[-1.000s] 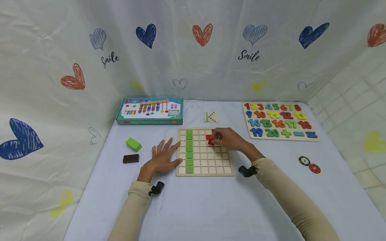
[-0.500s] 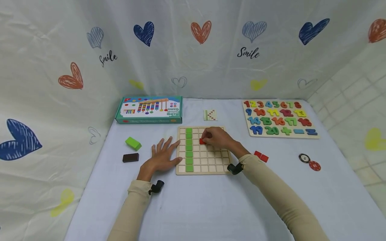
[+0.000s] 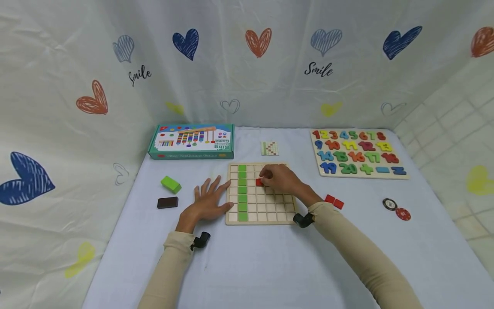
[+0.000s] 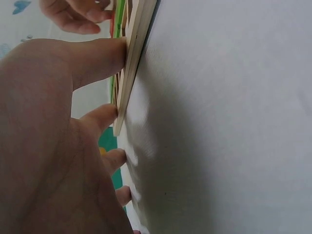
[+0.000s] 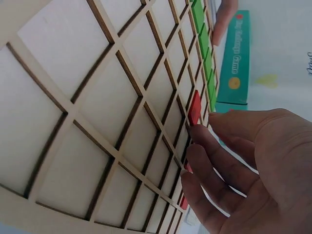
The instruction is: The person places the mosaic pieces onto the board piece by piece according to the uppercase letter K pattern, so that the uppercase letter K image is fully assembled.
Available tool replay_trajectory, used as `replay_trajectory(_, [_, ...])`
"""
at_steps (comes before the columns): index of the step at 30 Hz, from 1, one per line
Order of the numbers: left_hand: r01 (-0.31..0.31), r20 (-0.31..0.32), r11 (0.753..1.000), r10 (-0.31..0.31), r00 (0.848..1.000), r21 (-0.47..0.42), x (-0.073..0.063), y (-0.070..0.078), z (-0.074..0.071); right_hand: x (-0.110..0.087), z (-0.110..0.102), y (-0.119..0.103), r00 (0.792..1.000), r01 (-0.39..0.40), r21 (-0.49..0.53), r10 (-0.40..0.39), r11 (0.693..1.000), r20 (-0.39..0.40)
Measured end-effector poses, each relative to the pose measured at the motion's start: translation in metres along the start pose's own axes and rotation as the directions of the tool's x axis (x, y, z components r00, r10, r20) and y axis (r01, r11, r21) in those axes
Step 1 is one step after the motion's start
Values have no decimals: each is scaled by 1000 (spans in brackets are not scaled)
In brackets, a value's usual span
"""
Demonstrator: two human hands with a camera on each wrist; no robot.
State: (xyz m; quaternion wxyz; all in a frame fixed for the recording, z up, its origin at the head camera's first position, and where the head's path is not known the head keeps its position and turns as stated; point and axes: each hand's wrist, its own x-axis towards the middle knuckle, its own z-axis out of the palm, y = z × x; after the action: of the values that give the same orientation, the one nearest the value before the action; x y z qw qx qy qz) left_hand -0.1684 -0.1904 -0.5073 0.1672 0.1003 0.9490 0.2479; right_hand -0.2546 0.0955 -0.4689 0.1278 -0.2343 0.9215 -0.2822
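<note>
A wooden grid board (image 3: 262, 222) lies on the white table, one of its columns filled with green tiles (image 3: 242, 189). My right hand (image 3: 281, 178) is over the upper middle of it, pinching a red square tile (image 3: 258, 182) by its edge at a cell. Seen from the right wrist, that red tile (image 5: 195, 108) sits slightly tilted at the grid, the fingertips at its near end. More red shows partly behind those fingers. My left hand (image 3: 209, 201) is spread flat at the board's left side; in the left wrist view its thumb (image 4: 100, 58) touches the wooden edge.
Two red tiles (image 3: 334, 201) lie beside the right forearm. At left are a green block (image 3: 171, 185) and a dark brown block (image 3: 167, 203). Behind stand a game box (image 3: 191, 142), a pattern card (image 3: 269, 148) and a number board (image 3: 326, 170). Two round chips (image 3: 396, 209) lie far right.
My right hand has moved left across the board with a red tile, stopping about half a second ago. Two red tiles on the table came into view. The left hand stays still.
</note>
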Motion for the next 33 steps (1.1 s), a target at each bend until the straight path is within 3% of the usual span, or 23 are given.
replay_trajectory(12, [1,3,1000,-1,1000,9,-4,6,-6,-19,-24,7,1000,24,-28,-24,999,-7])
replay_trajectory(22, [-5,2,1000,5,1000,7,-3,5,-7,-53,-64,47,987,-119,-103,129,988,96])
replay_trajectory(29, [-4,-1,1000,4,1000,-7,0,4,-3,-87,-94,82,973,-203,-121,214,972,89])
replay_trajectory(33, [-1,-7,1000,1,1000,-10,0,2,0,-107,-109,100,960,-235,-111,249,966,127])
